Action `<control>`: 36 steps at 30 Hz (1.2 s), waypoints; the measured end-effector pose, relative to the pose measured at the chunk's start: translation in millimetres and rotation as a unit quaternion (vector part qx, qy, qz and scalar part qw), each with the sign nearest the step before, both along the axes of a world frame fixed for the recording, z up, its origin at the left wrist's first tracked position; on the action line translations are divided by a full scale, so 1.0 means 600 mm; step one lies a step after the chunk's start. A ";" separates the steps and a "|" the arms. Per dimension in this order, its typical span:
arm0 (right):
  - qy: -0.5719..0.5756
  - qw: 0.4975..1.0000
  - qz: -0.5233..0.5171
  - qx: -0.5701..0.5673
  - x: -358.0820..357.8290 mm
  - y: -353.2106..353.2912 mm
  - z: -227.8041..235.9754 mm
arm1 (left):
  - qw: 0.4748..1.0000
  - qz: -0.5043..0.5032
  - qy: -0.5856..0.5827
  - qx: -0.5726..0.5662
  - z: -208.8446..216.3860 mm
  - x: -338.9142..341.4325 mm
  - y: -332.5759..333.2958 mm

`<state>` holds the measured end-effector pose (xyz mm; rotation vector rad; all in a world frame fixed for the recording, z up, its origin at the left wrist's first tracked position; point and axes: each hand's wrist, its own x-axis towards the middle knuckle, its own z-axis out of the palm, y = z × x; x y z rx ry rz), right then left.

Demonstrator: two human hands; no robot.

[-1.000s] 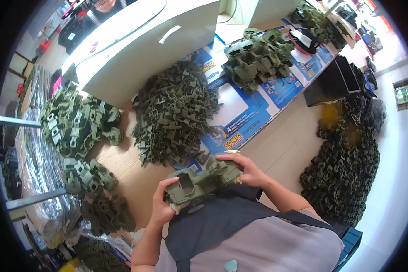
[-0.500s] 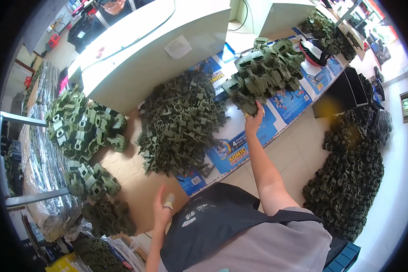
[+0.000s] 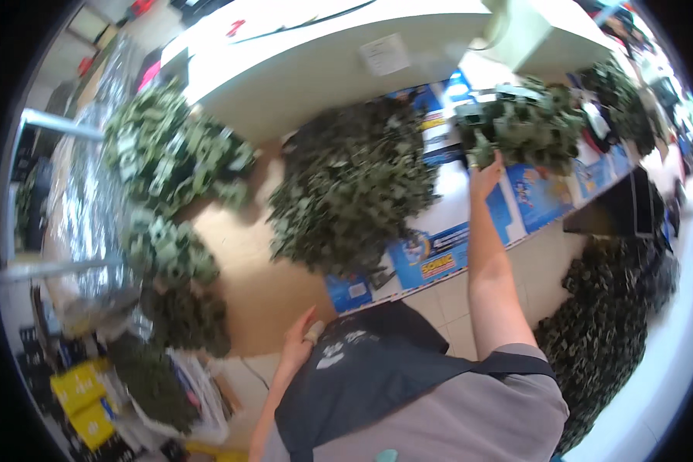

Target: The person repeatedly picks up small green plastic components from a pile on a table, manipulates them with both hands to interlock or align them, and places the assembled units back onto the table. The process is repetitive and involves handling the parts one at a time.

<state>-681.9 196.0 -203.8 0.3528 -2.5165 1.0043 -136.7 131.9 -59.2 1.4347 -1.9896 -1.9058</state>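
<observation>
- One right hand at one green stack; cannot tell its grip.
- One left hand, empty, loosely open.
- One green heap, one white partition behind.

Can't tell grip of R hand at green plastic pcs, 2 o'clock, blurred; can't read paper sheet, 12 o'clock.

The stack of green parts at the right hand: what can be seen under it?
A blue printed sheet shows in front of the stack of green parts, so it probably continues underneath. The surface directly below is covered and cannot be seen.
</observation>
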 end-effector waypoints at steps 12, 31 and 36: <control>-0.089 0.961 0.249 -0.074 0.192 0.048 0.091 | 0.847 0.347 -0.104 -0.388 0.018 0.243 -0.175; -0.226 0.748 0.622 -0.049 0.691 -0.221 0.336 | 0.601 0.223 0.613 0.462 0.051 0.169 -0.213; 0.177 0.595 0.755 0.212 0.656 -0.231 0.433 | 0.803 0.234 0.441 0.324 0.055 0.190 -0.133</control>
